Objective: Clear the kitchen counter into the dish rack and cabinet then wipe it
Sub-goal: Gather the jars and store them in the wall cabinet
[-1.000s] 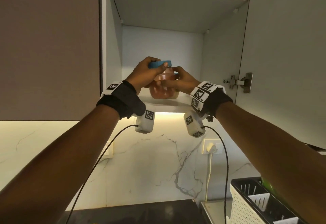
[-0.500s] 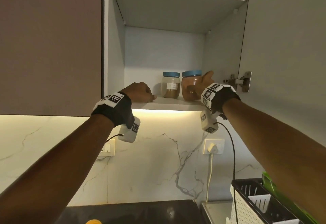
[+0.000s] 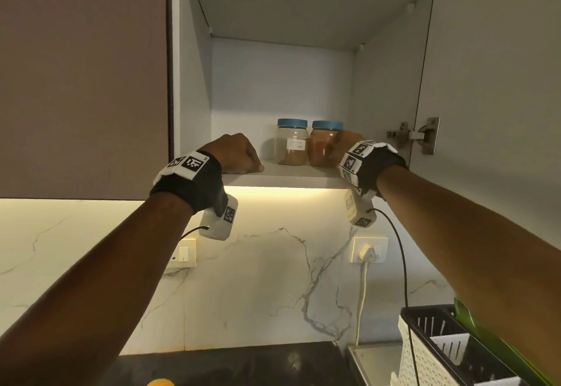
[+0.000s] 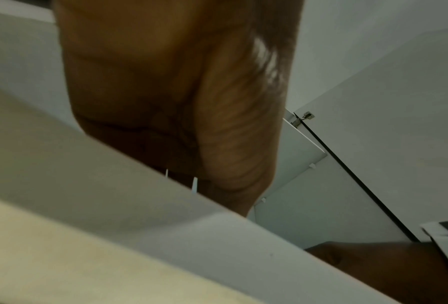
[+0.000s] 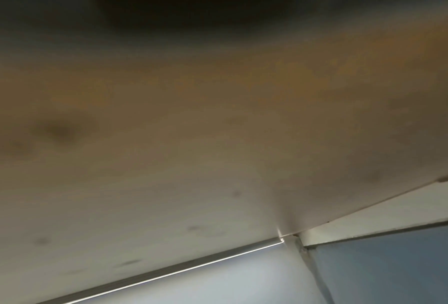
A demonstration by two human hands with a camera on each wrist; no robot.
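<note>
Two blue-lidded jars stand side by side, far back on the cabinet's lower shelf (image 3: pixel 291 174): the labelled jar (image 3: pixel 291 142) on the left, the brown jar (image 3: pixel 325 143) on the right. The right hand (image 3: pixel 352 139) lies against the brown jar's right side; its grip is hidden, so I cannot tell whether it holds the jar. The left hand (image 3: pixel 238 154) rests on the shelf's near edge, fingers curled, holding nothing. A dish rack (image 3: pixel 437 352) sits low right beside the dark bench (image 3: pixel 243 364).
</note>
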